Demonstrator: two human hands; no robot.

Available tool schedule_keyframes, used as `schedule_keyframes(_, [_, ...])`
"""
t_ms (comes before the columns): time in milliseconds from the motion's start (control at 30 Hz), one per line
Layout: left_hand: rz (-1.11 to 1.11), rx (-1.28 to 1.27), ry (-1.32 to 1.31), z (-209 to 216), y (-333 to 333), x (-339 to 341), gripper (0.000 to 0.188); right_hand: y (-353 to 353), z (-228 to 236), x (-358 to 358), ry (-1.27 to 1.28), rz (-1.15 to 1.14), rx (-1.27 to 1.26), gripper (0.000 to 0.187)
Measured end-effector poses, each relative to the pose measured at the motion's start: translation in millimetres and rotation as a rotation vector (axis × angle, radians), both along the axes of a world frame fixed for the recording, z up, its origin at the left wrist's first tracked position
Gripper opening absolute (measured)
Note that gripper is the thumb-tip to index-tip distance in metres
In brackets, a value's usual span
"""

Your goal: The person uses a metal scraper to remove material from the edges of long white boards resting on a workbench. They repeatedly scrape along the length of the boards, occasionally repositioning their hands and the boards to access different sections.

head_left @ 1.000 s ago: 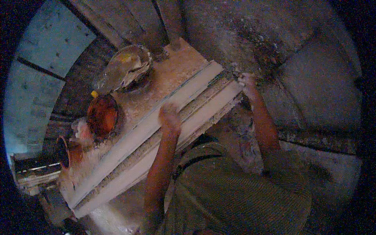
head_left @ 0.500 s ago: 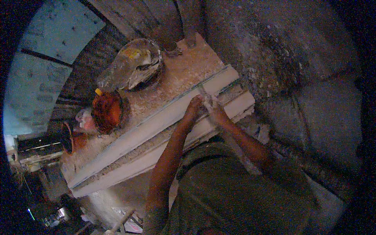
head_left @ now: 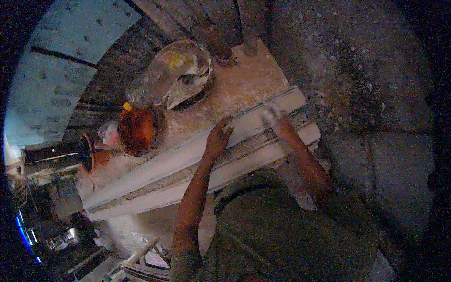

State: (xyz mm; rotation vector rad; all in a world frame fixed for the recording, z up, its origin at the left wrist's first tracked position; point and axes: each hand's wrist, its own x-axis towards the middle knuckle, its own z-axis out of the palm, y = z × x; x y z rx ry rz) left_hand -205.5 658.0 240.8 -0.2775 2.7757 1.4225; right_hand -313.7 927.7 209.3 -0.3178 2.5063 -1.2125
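A long pale moulding (head_left: 176, 162), with two smooth raised rails and a rough trough between them, lies diagonally across the worktable (head_left: 249, 75). My left hand (head_left: 218, 141) is over its far rail near the middle, fingers curled, with something small and whitish at the fingertips. Farther right, my right hand (head_left: 277, 118) is at the far rail near the moulding's right end. It looks coated in pale dust or paste and is smeared by motion, so its fingers and anything in them cannot be made out.
Behind the moulding stand an orange bucket (head_left: 137, 131) and a round basin (head_left: 206, 80) with a crumpled clear plastic bag (head_left: 157, 77). A second orange-rimmed container (head_left: 87, 152) is at the far left, and a small pot (head_left: 225, 57) at the back. A rough, stained wall (head_left: 343, 84) rises at right.
My hands, together near the moulding's right end before, have come apart. The left has moved left along the rail, while the right stays near the right end. The whole view has shifted slightly.
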Motion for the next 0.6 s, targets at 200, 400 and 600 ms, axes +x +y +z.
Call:
schedule_keyframes(200, [-0.423, -0.369, -0.183, 28, -71, -13, 0.038, 61, -19, 17, 0.113, -0.299, 0.159, 0.052])
schedule_keyframes(400, [-0.682, -0.628, -0.121, 1, -60, -81, 0.033, 88, -40, 101, 0.218, -0.283, 0.234, 0.051])
schedule_keyframes(600, [-0.774, -0.511, 0.023, -23, 51, -195, 0.023, 82, -49, 163, -0.078, -0.427, 0.119, 0.051])
